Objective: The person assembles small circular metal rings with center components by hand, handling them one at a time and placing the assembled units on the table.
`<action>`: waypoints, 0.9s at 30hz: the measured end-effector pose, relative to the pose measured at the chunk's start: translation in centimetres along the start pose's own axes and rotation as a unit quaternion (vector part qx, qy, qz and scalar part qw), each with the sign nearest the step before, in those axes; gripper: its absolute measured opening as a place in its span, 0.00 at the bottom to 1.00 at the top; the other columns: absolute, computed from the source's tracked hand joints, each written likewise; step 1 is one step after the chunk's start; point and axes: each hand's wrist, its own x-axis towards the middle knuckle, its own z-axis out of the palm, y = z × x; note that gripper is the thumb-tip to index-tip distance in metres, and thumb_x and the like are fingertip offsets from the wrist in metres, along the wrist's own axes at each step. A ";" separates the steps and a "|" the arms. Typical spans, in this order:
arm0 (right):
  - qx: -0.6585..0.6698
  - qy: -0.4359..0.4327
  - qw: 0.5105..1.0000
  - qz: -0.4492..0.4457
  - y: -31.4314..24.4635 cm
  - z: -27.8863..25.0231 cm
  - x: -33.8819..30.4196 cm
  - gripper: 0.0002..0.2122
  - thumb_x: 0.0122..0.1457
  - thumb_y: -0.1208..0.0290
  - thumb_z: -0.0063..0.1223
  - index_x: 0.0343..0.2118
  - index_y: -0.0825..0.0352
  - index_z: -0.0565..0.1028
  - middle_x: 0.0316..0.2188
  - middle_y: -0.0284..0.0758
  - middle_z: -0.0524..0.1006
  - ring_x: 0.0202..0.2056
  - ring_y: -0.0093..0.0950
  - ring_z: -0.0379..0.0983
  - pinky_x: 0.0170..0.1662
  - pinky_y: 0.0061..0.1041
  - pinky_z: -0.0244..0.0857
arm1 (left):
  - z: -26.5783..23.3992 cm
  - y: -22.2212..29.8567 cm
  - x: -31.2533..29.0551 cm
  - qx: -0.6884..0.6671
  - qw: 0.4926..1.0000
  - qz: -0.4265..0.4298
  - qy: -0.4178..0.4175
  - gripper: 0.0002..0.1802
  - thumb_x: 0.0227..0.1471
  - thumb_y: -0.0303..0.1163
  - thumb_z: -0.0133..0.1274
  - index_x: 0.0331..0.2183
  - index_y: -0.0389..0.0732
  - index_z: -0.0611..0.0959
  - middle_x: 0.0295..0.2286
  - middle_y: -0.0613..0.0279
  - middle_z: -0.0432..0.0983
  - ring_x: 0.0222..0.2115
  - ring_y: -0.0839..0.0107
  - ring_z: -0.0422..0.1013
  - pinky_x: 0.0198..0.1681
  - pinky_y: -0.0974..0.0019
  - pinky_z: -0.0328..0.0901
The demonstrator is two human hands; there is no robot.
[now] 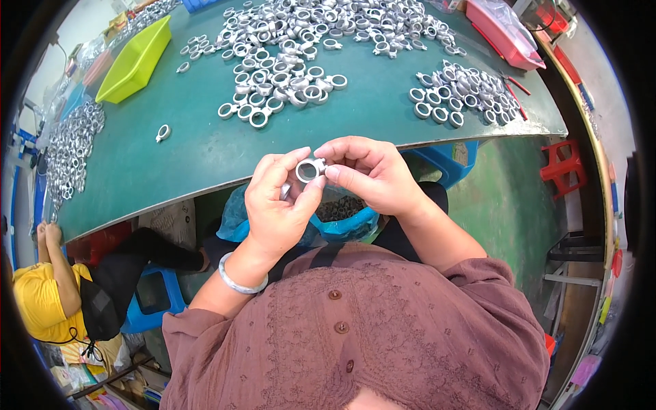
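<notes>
Between the fingertips of both hands is a silvery metal ring clamp point(299, 172) with a small lug on its side. My left hand point(275, 205) pinches the ring's left and lower rim. A second metal ring point(285, 190) is partly visible, tucked in the same palm. On the other side, my right hand point(379, 179) has thumb and forefinger closed at the lug; whether a small part is pinched there is too small to tell. Under the hands, a blue plastic bag point(357, 231) in my lap holds many small dark parts point(339, 208).
A large pile of metal rings point(294, 41) covers the green table's point(184, 147) far middle. A smaller ring pile point(465, 92) lies right, beside red-handled pliers point(517, 101). Green point(137, 61) and pink point(502, 37) trays flank them. A person in yellow point(48, 301) sits left.
</notes>
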 end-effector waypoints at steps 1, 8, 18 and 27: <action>0.000 0.000 1.000 0.000 -0.1 0.0 0.0 0.08 0.52 0.80 0.48 0.36 0.73 0.71 0.30 0.31 0.74 0.32 0.16 0.69 0.37 0.15 0.64 | 0.0 0.0 0.0 0.002 1.000 0.000 -0.002 0.18 0.39 0.18 0.55 0.38 0.36 0.76 0.26 0.69 0.65 0.21 0.87 0.59 0.22 0.84 0.54; -0.011 0.022 0.999 0.029 -0.4 -0.3 0.1 0.07 0.53 0.78 0.48 0.35 0.72 0.72 0.29 0.30 0.74 0.29 0.15 0.68 0.34 0.14 0.64 | -0.1 -0.4 0.1 -0.005 1.000 0.011 -0.014 0.20 0.37 0.19 0.57 0.38 0.35 0.76 0.27 0.66 0.67 0.19 0.84 0.61 0.22 0.81 0.57; -0.020 0.042 0.999 0.016 -0.5 -0.3 0.0 0.07 0.52 0.78 0.49 0.34 0.71 0.73 0.27 0.28 0.74 0.28 0.14 0.67 0.32 0.13 0.63 | -0.6 -0.3 0.0 -0.298 0.932 -0.190 -0.074 0.16 0.51 0.32 0.47 0.42 0.34 0.71 0.25 0.63 0.72 0.17 0.84 0.62 0.18 0.83 0.56; -0.068 0.031 0.995 -0.060 0.2 -0.6 -0.2 0.06 0.50 0.82 0.51 0.32 0.71 0.74 0.29 0.31 0.74 0.31 0.17 0.69 0.35 0.14 0.64 | -0.5 -0.3 0.0 -0.331 0.909 -0.241 -0.076 0.15 0.49 0.29 0.50 0.40 0.34 0.72 0.26 0.62 0.73 0.18 0.83 0.64 0.18 0.82 0.57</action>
